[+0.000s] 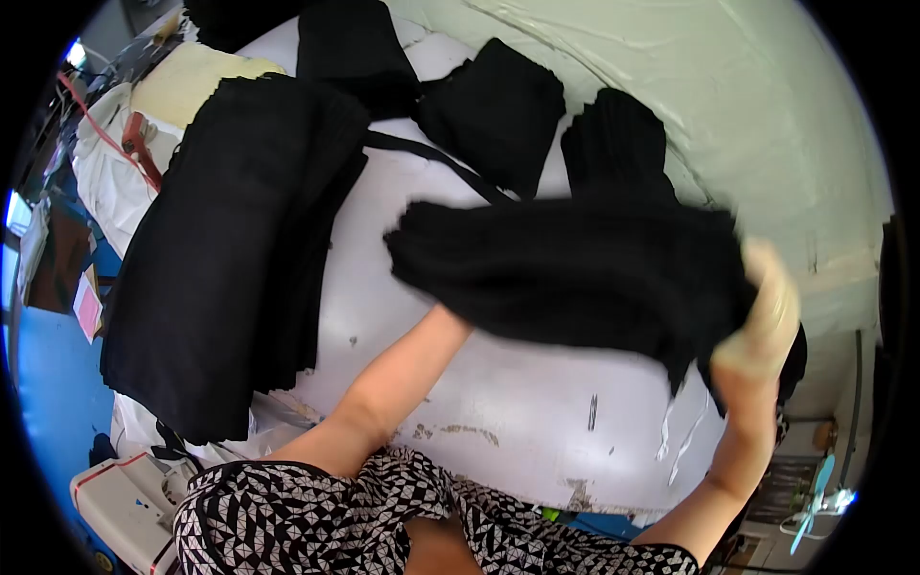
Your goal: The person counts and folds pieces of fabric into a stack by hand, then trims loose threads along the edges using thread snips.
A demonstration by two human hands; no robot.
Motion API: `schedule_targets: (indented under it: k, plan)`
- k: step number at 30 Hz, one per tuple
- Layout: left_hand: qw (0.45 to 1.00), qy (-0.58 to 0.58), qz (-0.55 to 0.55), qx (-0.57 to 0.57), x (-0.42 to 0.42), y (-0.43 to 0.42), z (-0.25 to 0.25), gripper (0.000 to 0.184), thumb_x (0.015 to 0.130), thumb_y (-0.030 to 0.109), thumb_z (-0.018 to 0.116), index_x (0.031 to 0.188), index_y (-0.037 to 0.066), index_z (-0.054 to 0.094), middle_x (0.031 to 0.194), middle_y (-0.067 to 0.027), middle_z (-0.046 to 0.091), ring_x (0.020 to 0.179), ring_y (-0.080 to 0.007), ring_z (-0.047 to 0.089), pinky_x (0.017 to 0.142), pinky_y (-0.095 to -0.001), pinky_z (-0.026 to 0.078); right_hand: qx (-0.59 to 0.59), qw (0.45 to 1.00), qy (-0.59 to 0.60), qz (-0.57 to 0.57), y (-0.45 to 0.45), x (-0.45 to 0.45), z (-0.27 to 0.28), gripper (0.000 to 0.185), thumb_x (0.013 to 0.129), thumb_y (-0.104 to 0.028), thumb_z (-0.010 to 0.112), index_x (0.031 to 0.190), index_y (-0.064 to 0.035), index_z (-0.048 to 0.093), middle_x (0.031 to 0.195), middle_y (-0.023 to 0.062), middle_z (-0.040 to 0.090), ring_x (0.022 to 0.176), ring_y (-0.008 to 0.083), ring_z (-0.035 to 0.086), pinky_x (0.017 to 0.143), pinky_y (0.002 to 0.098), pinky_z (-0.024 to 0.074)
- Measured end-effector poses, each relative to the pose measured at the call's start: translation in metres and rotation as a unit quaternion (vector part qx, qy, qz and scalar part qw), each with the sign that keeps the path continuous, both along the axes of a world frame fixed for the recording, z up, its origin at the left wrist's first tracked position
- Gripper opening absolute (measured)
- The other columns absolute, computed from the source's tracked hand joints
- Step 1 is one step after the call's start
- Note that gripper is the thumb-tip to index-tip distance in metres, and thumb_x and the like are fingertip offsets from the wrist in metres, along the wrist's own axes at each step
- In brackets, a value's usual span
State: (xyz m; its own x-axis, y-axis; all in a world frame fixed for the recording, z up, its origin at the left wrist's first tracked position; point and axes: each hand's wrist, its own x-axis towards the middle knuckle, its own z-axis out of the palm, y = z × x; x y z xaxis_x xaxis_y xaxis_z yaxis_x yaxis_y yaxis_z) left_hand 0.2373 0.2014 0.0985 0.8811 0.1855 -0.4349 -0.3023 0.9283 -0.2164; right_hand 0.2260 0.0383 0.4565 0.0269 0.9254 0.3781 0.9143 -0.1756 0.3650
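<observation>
A thick stack of black fabric pieces (565,273) is held above the table, blurred by motion, its layered edges fanned at the left end. My right hand (764,307) is at the stack's right end, closed on it, with the fingers smeared. My left forearm reaches in under the stack's lower edge, and my left hand is hidden behind the fabric. To the left lies a larger pile of folded black fabric (230,249), apart from my hands.
More black fabric stacks (494,110) (355,57) (615,144) lie along the table's far side, with a black strip (436,158) between. White threads (678,446) hang at the front right of the worn white table (517,402). A white machine (129,508) stands lower left; a small fan (816,503) lower right.
</observation>
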Motion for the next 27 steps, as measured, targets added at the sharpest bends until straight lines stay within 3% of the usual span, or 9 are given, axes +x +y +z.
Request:
schedule_targets:
  k: [9, 12, 14, 18, 19, 20, 21, 22, 27]
  plan:
    - [0.940, -0.083, -0.058, 0.326, 0.073, 0.159, 0.077, 0.053, 0.101, 0.045, 0.045, 0.133, 0.003, 0.057, 0.137, -0.0167, 0.057, 0.126, -0.0339, 0.054, 0.110, -0.0461, 0.042, 0.101, 0.995, -0.010, 0.011, 0.012, -0.034, -0.054, 0.025, 0.091, -0.007, 0.062, 0.116, -0.0077, 0.061, 0.111, 0.0087, 0.071, 0.100, 0.0252, 0.067, 0.083, 0.0380, 0.0523]
    - [0.807, -0.012, 0.039, 0.590, 0.097, 0.272, 0.151, 0.053, 0.100, 0.044, 0.049, 0.132, 0.002, 0.058, 0.136, -0.0171, 0.058, 0.125, -0.0336, 0.055, 0.108, -0.0447, 0.043, 0.177, 0.981, -0.068, 0.047, 0.095, 0.005, -0.058, 0.019, 0.089, -0.002, 0.062, 0.107, -0.0013, 0.068, 0.107, 0.0107, 0.073, 0.099, 0.0254, 0.068, 0.079, 0.0355, 0.0541]
    - [0.625, 0.076, 0.125, 0.767, 0.094, 0.354, 0.192, 0.053, 0.099, 0.043, 0.051, 0.132, 0.002, 0.058, 0.135, -0.0173, 0.059, 0.125, -0.0334, 0.056, 0.108, -0.0437, 0.044, 0.225, 0.954, -0.172, 0.097, 0.182, 0.045, -0.064, 0.014, 0.087, -0.004, 0.066, 0.099, -0.0029, 0.072, 0.104, 0.0095, 0.073, 0.093, 0.0244, 0.070, 0.072, 0.0331, 0.0551]
    - [-0.104, 0.208, 0.137, 0.963, 0.059, 0.495, 0.161, 0.054, 0.097, 0.042, 0.056, 0.132, 0.000, 0.059, 0.134, -0.0178, 0.060, 0.124, -0.0330, 0.057, 0.106, -0.0418, 0.045, 0.422, 0.854, -0.203, 0.229, 0.382, 0.133, -0.104, 0.034, 0.083, -0.007, 0.065, 0.116, -0.0119, 0.064, 0.106, -0.0007, 0.068, 0.096, 0.0179, 0.066, 0.076, 0.0325, 0.0496]
    - [-0.188, 0.180, 0.080, 0.962, 0.045, 0.507, 0.133, 0.054, 0.096, 0.042, 0.058, 0.132, 0.000, 0.059, 0.133, -0.0179, 0.060, 0.123, -0.0329, 0.057, 0.106, -0.0413, 0.045, 0.446, 0.843, -0.166, 0.251, 0.435, 0.152, -0.121, 0.029, 0.083, -0.008, 0.063, 0.112, -0.0118, 0.064, 0.098, -0.0006, 0.066, 0.091, 0.0187, 0.066, 0.073, 0.0344, 0.0490]
    - [-0.010, 0.353, -0.287, 0.891, 0.027, 0.481, 0.125, 0.058, 0.095, 0.049, 0.056, 0.123, -0.001, 0.065, 0.126, -0.0203, 0.065, 0.122, -0.0346, 0.059, 0.105, -0.0450, 0.044, 0.464, 0.844, -0.158, 0.218, 0.477, 0.160, -0.147, 0.026, 0.083, -0.008, 0.062, 0.109, -0.0105, 0.063, 0.092, 0.0003, 0.064, 0.084, 0.0198, 0.063, 0.070, 0.0363, 0.0482]
    - [0.041, 0.427, -0.230, 0.873, -0.029, 0.423, 0.125, 0.064, 0.093, 0.056, 0.057, 0.126, 0.002, 0.063, 0.132, -0.0179, 0.061, 0.129, -0.0338, 0.053, 0.110, -0.0528, 0.038, 0.456, 0.861, -0.068, 0.216, 0.513, 0.165, -0.179, 0.042, 0.073, 0.007, 0.058, 0.110, -0.0127, 0.066, 0.097, 0.0031, 0.069, 0.085, 0.0274, 0.064, 0.075, 0.0410, 0.0501]
    - [-0.091, 0.421, -0.125, 0.894, -0.059, 0.411, 0.072, 0.061, 0.095, 0.055, 0.055, 0.126, 0.004, 0.063, 0.133, -0.0166, 0.061, 0.131, -0.0333, 0.051, 0.112, -0.0613, 0.030, 0.440, 0.873, -0.007, 0.208, 0.547, 0.173, -0.220, 0.036, 0.076, 0.003, 0.057, 0.107, -0.0119, 0.066, 0.096, 0.0055, 0.069, 0.086, 0.0292, 0.064, 0.074, 0.0428, 0.0501]
    - [-0.046, 0.363, 0.015, 0.930, -0.082, 0.407, 0.037, 0.042, 0.091, 0.037, 0.063, 0.116, 0.003, 0.066, 0.124, -0.0128, 0.065, 0.122, -0.0311, 0.056, 0.112, -0.0566, 0.031, 0.241, 0.954, 0.098, 0.151, 0.597, 0.172, -0.443, 0.023, 0.083, -0.009, 0.055, 0.104, -0.0082, 0.063, 0.091, 0.0049, 0.063, 0.092, 0.0227, 0.063, 0.087, 0.0381, 0.0479]
